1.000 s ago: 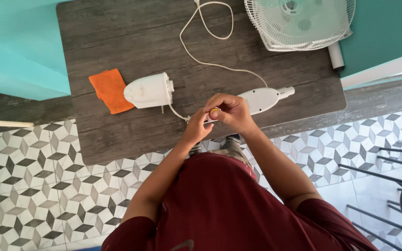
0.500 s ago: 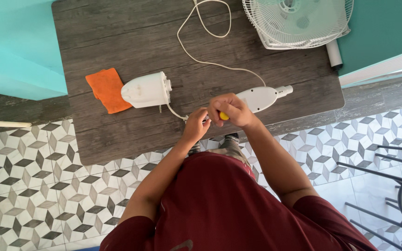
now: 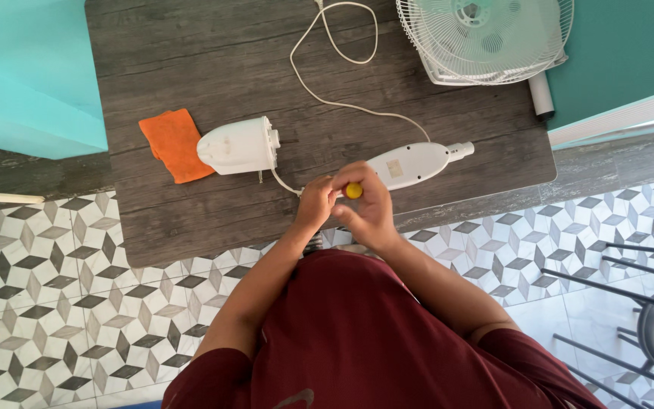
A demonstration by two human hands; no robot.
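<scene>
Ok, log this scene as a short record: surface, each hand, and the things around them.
surface: dark grey wood-grain tabletop
right hand: closed around a small yellow-tipped object
left hand: fingertips meet the right hand at that object
beside hands: long white plastic housing with white cord
left of hands: white rounded motor housing, folded orange cloth
top right: white wire fan grille
</scene>
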